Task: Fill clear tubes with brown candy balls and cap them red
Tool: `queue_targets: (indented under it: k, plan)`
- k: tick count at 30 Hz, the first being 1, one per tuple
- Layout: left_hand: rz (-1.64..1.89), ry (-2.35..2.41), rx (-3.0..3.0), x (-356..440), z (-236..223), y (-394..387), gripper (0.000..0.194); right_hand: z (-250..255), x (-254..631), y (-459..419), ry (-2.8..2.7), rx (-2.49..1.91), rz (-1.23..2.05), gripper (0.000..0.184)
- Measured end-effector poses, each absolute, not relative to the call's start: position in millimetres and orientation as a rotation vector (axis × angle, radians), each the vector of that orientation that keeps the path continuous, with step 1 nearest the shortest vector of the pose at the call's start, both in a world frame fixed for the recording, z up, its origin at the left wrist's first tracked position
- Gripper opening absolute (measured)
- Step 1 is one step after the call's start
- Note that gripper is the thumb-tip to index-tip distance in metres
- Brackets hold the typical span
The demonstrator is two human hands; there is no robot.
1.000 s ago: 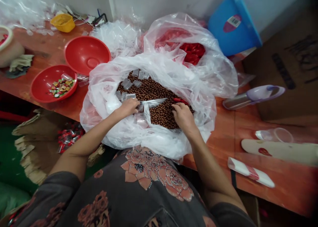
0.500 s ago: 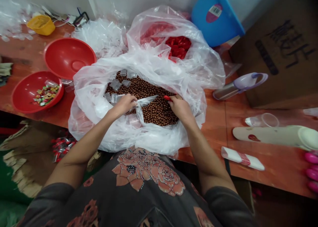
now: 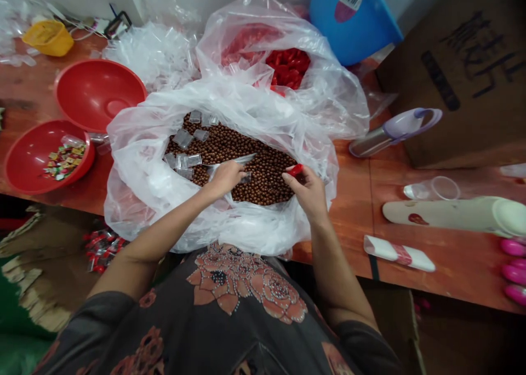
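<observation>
My left hand [image 3: 227, 178] is closed over the brown balls [image 3: 263, 167], gripping a small clear plastic container [image 3: 246, 177] that pokes out past its fingertips. Between the thumb and fingers of my right hand [image 3: 309, 190] is a small red cap [image 3: 296, 170], at the right side of the heap. The balls fill a large translucent plastic bag [image 3: 139, 178] with its mouth spread wide. Several clear containers [image 3: 183, 138] lie on the balls at the left. A strip of clear plastic [image 3: 245, 159] lies just beyond my left hand.
At the left stand an upper red bowl [image 3: 98, 90] and a lower red bowl [image 3: 24, 161] holding wrapped sweets. Behind are a bag of red pieces [image 3: 287, 68], a pile of clear plastic [image 3: 156, 57] and a blue bucket [image 3: 353, 24]. A bottle [image 3: 372, 139] and cardboard box [image 3: 460, 90] stand right.
My left hand has moved right over the balls, and the clear container now shows at its fingertips. My right hand has turned, lifting the red cap into fuller view. The camera view has shifted slightly.
</observation>
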State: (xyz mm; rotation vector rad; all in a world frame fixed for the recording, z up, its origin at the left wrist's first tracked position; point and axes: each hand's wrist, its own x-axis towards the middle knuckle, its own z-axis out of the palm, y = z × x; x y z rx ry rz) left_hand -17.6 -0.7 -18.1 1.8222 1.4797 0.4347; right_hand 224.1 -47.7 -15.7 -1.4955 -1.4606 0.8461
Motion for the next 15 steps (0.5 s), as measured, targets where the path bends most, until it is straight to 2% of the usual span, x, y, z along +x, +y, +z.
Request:
queue_targets:
  k: [4,9,15]
  plan:
    - [0.389,1.449,1.864,16.8,-32.5,-0.8,0.009,-8.0,223.6,-63.6,-1.197,-1.465,0.900,0.021]
    - [0.601,1.268,1.485,41.1,-54.2,-0.4,0.016,-7.1,225.7,-79.4,-1.053,-1.466,0.900,0.020]
    - [0.696,1.102,1.010,47.6,-58.9,-5.1,0.021,-21.7,232.2,-86.6,-0.934,-1.417,0.903,0.027]
